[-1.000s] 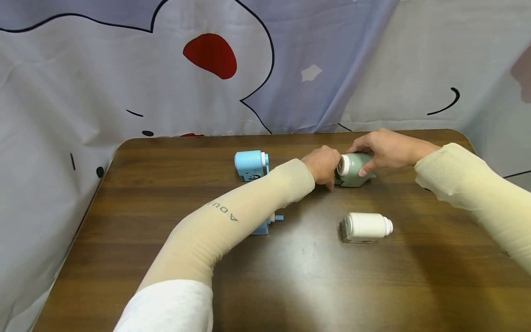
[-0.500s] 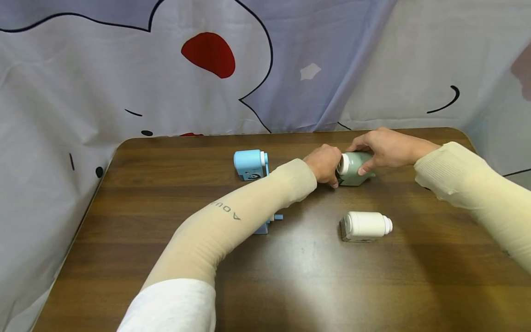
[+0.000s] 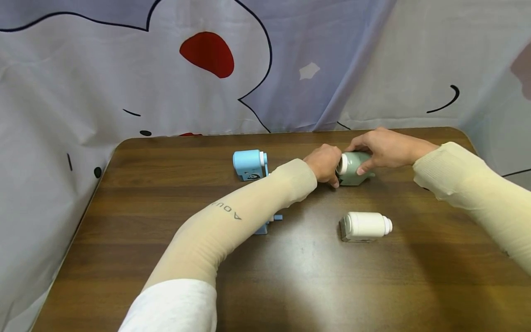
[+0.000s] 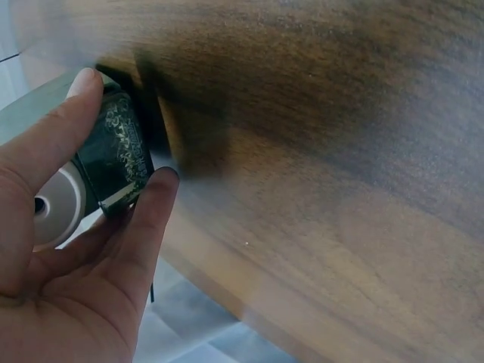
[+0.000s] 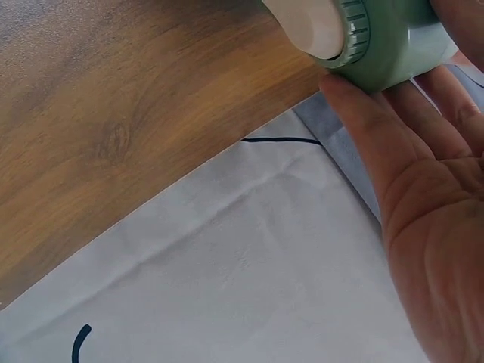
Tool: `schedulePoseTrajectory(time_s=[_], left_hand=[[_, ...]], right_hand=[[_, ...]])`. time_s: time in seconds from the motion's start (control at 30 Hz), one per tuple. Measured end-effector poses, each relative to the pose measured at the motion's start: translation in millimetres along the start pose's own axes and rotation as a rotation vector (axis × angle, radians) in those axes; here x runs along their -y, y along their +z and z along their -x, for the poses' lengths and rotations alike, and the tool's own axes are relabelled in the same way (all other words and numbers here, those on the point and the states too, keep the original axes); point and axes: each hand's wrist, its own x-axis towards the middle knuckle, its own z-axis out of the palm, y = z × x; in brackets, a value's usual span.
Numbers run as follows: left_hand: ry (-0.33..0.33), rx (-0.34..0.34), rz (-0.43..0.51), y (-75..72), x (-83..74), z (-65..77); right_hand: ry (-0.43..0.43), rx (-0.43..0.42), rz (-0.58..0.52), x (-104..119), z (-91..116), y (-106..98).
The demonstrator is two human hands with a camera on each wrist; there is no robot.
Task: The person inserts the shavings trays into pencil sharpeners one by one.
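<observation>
A green crank pencil sharpener [image 3: 351,167] stands at the back right of the table, its white round face with a pencil hole turned toward my left hand [image 3: 324,162]. In the left wrist view, that hand's thumb and a finger pinch the sharpener's dark, see-through shavings drawer [image 4: 117,155] from opposite sides. My right hand [image 3: 387,148] grips the green body from above and behind, thumb on the near side. A white crank arm [image 5: 314,26] at the rear shows in the right wrist view. Part of the right hand's grip is out of that view.
A light blue sharpener [image 3: 249,164] with a panda print stands at the back, left of my hands. Another blue sharpener [image 3: 262,228] is mostly hidden under my left forearm. A cream-white sharpener [image 3: 367,226] lies nearer, right of centre. A printed curtain [image 3: 290,69] hangs behind the table.
My left hand has shifted slightly right, closer in against the front of the green pencil sharpener. The right hand keeps its grip, and the other sharpeners stay in place.
</observation>
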Motion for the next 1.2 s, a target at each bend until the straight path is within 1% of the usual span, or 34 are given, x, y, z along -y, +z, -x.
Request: schedulePoseTrajectory(time_s=[0.13, 0.33, 0.6, 0.77, 0.97, 1.2], left_hand=[[0.006, 0.003, -0.009, 1.4, -0.8, -0.5], [0.033, -0.020, -0.007, 2.5, -3.0, -2.2], [0.014, -0.045, 0.021, 4.6, -5.2, -4.0], [-0.001, -0.046, 0.022, 4.8, -5.0, -4.2], [0.000, -0.045, 0.008, 3.8, -6.0, -3.7], [0.004, -0.072, 0.002, 3.6, -9.5, -7.0]], right_hand=[[-0.003, 0.001, 0.015, -0.1, 0.8, 0.6], [-0.004, -0.011, 0.012, -3.1, 3.7, 1.1], [-0.020, -0.036, -0.001, -3.6, 3.5, 3.3], [-0.031, -0.043, 0.000, -3.5, 2.1, 4.1], [-0.036, -0.046, 0.015, -2.5, 1.1, 3.5], [-0.053, -0.062, 0.026, -4.9, 2.0, 3.4]])
